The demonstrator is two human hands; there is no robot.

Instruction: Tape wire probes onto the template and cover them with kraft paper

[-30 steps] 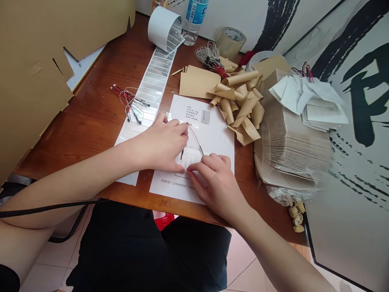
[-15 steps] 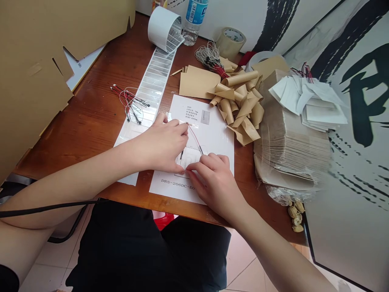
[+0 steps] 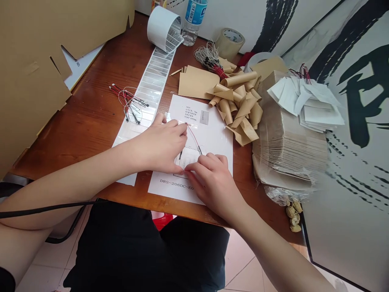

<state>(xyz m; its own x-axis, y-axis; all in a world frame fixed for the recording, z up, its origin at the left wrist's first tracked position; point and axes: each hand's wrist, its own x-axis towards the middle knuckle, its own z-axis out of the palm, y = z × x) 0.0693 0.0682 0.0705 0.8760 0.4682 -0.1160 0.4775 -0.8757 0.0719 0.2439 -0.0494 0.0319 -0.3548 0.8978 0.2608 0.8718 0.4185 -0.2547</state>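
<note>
Near the wooden table's front edge, the left hand and right hand rest on a printed sheet — a red wire slants between them. A water bottle and label roll are by the back edge; plastic-wrapped cardboard lines the right edge, peanuts its front corner.

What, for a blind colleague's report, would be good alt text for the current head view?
A person's left hand and right hand sit close together over a printed white sheet on a wooden table, a thin red wire beside them. To the left, loose wires overlap a silvery strip; to the right lie curled brown papers.
</note>
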